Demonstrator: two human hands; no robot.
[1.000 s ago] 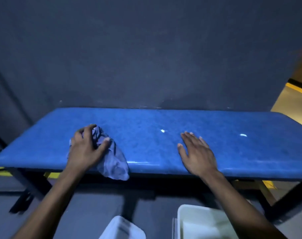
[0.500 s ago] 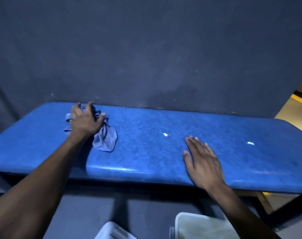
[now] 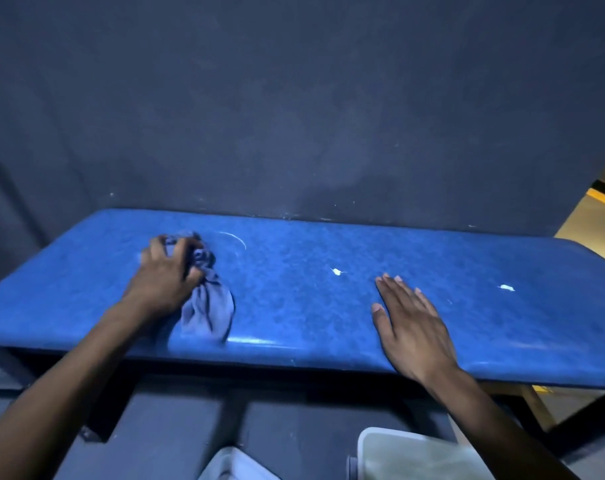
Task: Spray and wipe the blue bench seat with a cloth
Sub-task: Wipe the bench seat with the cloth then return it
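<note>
Left hand (image 3: 162,278) clenched on bunched blue-grey cloth (image 3: 207,306), pressed to blue bench seat (image 3: 294,306), left part. Right hand (image 3: 412,327) flat on seat, fingers spread. White specks (image 3: 336,271) on seat between hands. White bins (image 3: 415,455) on floor below.

cloth (image 3: 207,306) part-hidden under left hand (image 3: 162,282); bins (image 3: 415,455) cropped bottom

mottled blue bench seat (image 3: 294,289), grey-blue cloth (image 3: 207,310), white specks (image 3: 336,271).
</note>
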